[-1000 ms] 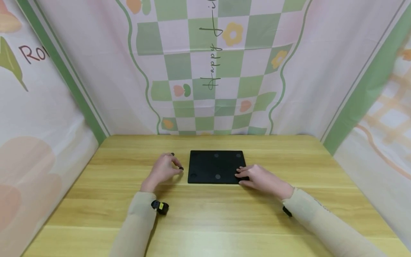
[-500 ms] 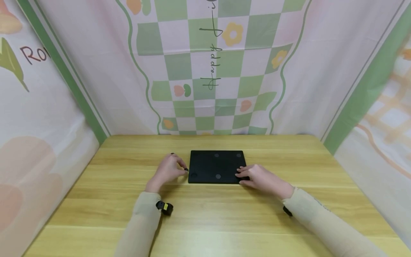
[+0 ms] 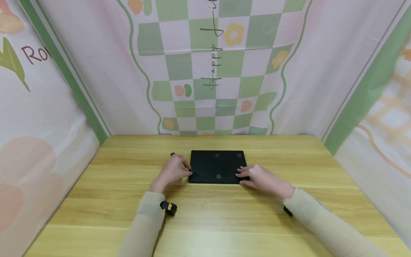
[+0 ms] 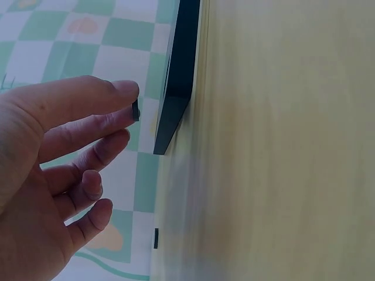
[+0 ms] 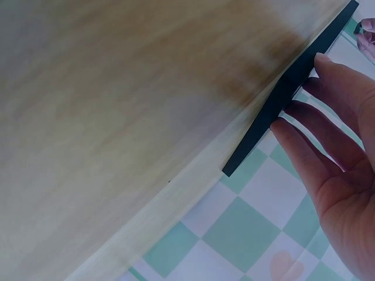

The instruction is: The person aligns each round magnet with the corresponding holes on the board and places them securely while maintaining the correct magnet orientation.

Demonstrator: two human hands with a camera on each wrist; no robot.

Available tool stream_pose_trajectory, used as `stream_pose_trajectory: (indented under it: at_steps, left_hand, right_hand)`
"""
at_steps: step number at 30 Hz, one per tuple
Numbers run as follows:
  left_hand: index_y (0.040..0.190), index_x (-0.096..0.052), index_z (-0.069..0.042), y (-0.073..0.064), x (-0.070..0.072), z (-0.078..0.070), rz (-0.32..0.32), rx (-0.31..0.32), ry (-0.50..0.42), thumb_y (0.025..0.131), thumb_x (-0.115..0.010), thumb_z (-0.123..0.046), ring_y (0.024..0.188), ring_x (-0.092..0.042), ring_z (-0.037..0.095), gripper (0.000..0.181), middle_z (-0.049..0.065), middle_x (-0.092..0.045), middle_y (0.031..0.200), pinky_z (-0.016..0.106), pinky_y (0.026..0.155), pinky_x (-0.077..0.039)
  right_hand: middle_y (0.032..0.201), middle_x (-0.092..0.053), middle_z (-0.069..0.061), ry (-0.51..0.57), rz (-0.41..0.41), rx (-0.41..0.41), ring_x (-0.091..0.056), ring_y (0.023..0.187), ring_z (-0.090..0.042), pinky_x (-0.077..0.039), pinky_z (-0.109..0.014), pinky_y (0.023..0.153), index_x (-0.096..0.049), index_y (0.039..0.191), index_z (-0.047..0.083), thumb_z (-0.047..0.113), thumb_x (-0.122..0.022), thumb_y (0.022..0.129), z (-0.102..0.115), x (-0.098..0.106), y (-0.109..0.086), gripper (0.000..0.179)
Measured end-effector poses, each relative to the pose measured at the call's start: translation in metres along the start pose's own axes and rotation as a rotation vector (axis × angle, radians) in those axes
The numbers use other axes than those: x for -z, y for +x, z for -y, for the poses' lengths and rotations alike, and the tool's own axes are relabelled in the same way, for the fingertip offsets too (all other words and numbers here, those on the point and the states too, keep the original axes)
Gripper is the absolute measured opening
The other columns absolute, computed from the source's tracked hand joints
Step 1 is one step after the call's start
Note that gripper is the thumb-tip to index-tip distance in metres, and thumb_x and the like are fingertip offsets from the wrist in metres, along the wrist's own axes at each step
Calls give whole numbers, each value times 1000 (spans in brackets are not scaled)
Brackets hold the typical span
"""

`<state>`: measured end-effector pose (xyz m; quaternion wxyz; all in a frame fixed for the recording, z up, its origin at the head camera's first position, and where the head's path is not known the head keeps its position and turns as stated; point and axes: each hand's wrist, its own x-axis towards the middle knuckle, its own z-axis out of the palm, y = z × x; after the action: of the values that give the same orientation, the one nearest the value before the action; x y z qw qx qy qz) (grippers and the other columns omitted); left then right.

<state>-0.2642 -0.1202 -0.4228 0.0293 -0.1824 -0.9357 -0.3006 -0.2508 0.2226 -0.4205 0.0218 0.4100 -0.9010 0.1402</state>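
Observation:
A flat black rectangular board (image 3: pixel 208 162) lies on the table, its top marked with several small round spots, greyish ones and a darker one at the near left corner. Between thumb and index finger, my left hand (image 3: pixel 173 169) pinches a small thin black disc (image 4: pixel 136 110). That disc is over the board's near left corner in the head view, and the other left fingers curl loosely. My right hand (image 3: pixel 260 178) has its fingertips on the board's right end, thumb at the near edge; the right wrist view shows these fingers (image 5: pixel 293 132) against the board.
A second small black disc (image 3: pixel 172 154) lies on the wooden table (image 3: pixel 205 214) just beyond my left hand, left of the board. Patterned cloth (image 3: pixel 212 71) hangs behind the table and along both sides.
My left hand has moved right with the disc, from beside the board to over its near left corner. The right hand has stayed in place on the board.

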Motion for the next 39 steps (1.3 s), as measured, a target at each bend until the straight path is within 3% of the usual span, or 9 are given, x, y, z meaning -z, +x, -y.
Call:
stream_pose_trajectory:
  at_steps: [10, 19, 34, 39]
  left_hand:
    - [79, -74, -18, 2, -4, -6, 22, -30, 17, 75, -80, -22, 88, -59, 18, 8, -4, -63, 86, 38, 84, -51]
    - [74, -74, -21, 4, -8, -6, 42, -48, 43, 76, -80, -22, 91, -56, 18, 7, -6, -64, 82, 41, 94, -47]
    - [78, -73, -19, 3, -10, -8, 94, -43, 36, 77, -79, -20, 80, -55, 13, 6, -6, -63, 84, 34, 77, -51]
    - [77, -73, -20, 3, -10, -9, 92, -38, 52, 77, -80, -20, 82, -55, 14, 7, -6, -62, 84, 35, 80, -51]
  right_hand:
    - [117, -67, -15, 1, -3, 4, -61, 114, -29, -53, -43, 91, -71, 112, 5, 19, -68, 88, 0, 1, -1, 28]
    - [116, -67, -14, -12, -4, 8, -62, 113, -29, -53, -42, 90, -71, 112, 6, 19, -68, 88, 0, -1, 0, 28]
    - [116, -67, -13, -9, -3, 7, -62, 113, -29, -53, -42, 90, -71, 112, 6, 20, -68, 88, 1, 0, 0, 28]
    - [117, -67, -14, -5, -5, 4, -61, 114, -29, -53, -42, 90, -71, 113, 6, 20, -68, 88, 1, 0, 0, 28]
